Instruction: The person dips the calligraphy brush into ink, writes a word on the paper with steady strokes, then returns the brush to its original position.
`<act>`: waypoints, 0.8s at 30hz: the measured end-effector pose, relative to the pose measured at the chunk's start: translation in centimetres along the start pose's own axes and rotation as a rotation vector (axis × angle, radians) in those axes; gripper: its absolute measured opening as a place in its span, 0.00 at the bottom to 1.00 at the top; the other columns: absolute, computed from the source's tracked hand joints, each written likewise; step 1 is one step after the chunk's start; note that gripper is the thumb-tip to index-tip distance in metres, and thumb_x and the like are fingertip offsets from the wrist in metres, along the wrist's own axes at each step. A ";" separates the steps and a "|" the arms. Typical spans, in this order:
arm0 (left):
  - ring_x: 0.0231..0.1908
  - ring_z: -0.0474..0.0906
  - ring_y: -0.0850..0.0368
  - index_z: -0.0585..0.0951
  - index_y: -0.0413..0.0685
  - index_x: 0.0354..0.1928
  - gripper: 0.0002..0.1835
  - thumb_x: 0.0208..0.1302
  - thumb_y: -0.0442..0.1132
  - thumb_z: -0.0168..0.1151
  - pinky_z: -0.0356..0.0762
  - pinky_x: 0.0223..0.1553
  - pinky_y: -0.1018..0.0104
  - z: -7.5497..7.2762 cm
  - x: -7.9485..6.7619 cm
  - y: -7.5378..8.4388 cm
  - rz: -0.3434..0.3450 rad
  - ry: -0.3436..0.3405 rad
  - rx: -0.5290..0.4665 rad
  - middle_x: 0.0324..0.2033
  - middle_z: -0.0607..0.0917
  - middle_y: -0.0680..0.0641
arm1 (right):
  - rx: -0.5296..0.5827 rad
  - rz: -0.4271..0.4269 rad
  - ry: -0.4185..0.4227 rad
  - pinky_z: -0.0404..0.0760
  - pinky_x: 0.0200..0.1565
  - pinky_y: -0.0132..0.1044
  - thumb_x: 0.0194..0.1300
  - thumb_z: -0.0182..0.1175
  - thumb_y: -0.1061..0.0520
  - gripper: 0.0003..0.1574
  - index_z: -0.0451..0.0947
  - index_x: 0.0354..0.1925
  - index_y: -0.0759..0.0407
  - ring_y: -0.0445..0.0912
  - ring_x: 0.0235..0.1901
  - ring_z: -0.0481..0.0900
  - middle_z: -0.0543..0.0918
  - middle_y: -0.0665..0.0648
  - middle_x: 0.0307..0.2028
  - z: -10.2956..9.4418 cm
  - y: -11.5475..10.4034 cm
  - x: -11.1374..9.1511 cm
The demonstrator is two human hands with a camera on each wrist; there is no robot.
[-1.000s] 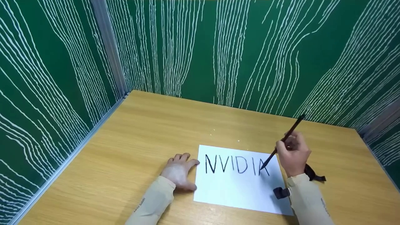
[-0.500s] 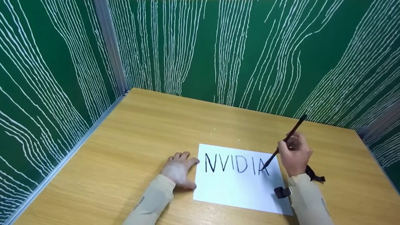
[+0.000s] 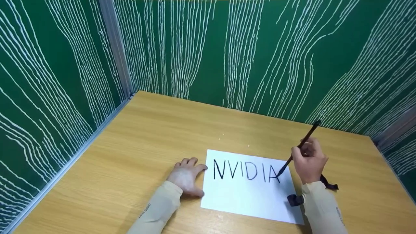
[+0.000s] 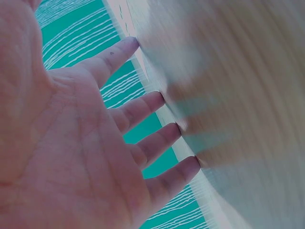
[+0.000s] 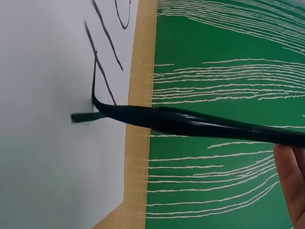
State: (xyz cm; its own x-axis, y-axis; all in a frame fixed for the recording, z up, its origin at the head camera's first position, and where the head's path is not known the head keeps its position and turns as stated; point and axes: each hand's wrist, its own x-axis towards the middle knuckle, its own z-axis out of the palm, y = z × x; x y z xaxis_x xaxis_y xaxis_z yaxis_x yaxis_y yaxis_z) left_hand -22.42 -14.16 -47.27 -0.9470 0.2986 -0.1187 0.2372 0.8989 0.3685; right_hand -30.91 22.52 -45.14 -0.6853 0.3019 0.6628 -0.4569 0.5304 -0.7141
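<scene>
A white sheet of paper point(image 3: 240, 198) lies on the wooden table with "NVIDIA" in black strokes across its upper part. My right hand point(image 3: 310, 162) grips a dark ink brush point(image 3: 308, 134), slanted, its tip at the crossbar of the final A. In the right wrist view the bristles point(image 5: 128, 114) bend against the paper, and a fingertip point(image 5: 286, 176) shows by the handle. My left hand point(image 3: 185, 178) is spread at the sheet's left edge, thumb and forefinger right at it. The left wrist view has its fingertips point(image 4: 189, 166) resting on the tabletop.
The wooden table point(image 3: 146, 130) runs back to green walls point(image 3: 208, 65) with white wavy lines. A few tiny pale specks point(image 3: 248, 146) lie beyond the sheet. On the right wrist sit a black strap point(image 3: 330, 184) and a small black camera point(image 3: 295, 200).
My right hand and the brush have moved slightly to the right, the tip going across the A from its left leg to its right. The left hand has stayed in place.
</scene>
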 end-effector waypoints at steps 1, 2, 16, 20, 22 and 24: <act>0.75 0.64 0.35 0.74 0.57 0.73 0.47 0.46 0.53 0.75 0.64 0.73 0.36 0.0 0.0 0.0 0.003 0.003 0.001 0.76 0.69 0.39 | -0.002 0.003 0.002 0.79 0.35 0.16 0.64 0.60 0.71 0.11 0.80 0.46 0.70 0.27 0.24 0.77 0.78 0.29 0.25 0.0 0.0 0.0; 0.75 0.64 0.35 0.74 0.57 0.73 0.47 0.46 0.53 0.75 0.64 0.73 0.37 0.0 0.0 0.0 0.005 0.006 0.003 0.76 0.69 0.39 | -0.003 0.007 0.005 0.79 0.35 0.16 0.64 0.59 0.70 0.11 0.80 0.46 0.69 0.27 0.24 0.76 0.78 0.29 0.25 -0.1 -0.1 0.1; 0.74 0.65 0.35 0.74 0.57 0.73 0.48 0.45 0.54 0.76 0.66 0.72 0.36 0.5 -0.1 0.0 0.028 0.020 0.001 0.75 0.70 0.38 | 0.135 0.111 0.121 0.82 0.30 0.22 0.64 0.55 0.71 0.19 0.77 0.42 0.47 0.32 0.22 0.79 0.79 0.40 0.26 -1.7 -0.3 1.0; 0.74 0.65 0.35 0.75 0.57 0.73 0.48 0.43 0.54 0.76 0.66 0.72 0.36 0.3 0.0 -0.1 0.034 0.029 -0.002 0.75 0.70 0.38 | 0.235 0.168 0.127 0.84 0.26 0.25 0.65 0.53 0.71 0.21 0.75 0.43 0.44 0.33 0.19 0.81 0.79 0.44 0.25 -2.5 -0.6 2.3; 0.75 0.65 0.35 0.74 0.57 0.73 0.48 0.43 0.54 0.76 0.66 0.72 0.35 0.2 0.0 -0.2 0.034 0.031 -0.006 0.75 0.70 0.37 | 0.305 0.211 0.109 0.84 0.26 0.26 0.65 0.53 0.71 0.19 0.75 0.44 0.47 0.35 0.19 0.83 0.79 0.47 0.24 -2.9 -0.8 2.9; 0.75 0.65 0.34 0.74 0.57 0.73 0.49 0.43 0.54 0.77 0.65 0.73 0.35 0.2 0.0 -0.3 0.030 0.027 -0.003 0.76 0.70 0.37 | 0.361 0.272 0.083 0.85 0.26 0.27 0.66 0.53 0.70 0.18 0.74 0.47 0.49 0.37 0.19 0.83 0.79 0.48 0.24 -3.4 -0.9 3.4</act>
State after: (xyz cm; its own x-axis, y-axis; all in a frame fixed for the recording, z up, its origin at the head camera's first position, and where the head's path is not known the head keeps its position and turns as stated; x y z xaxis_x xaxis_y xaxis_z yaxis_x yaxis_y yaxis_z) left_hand -22.43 -14.39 -47.52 -0.9450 0.3166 -0.0824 0.2651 0.8887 0.3741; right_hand -30.94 25.77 -41.48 -0.7664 0.4625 0.4458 -0.4451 0.1179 -0.8877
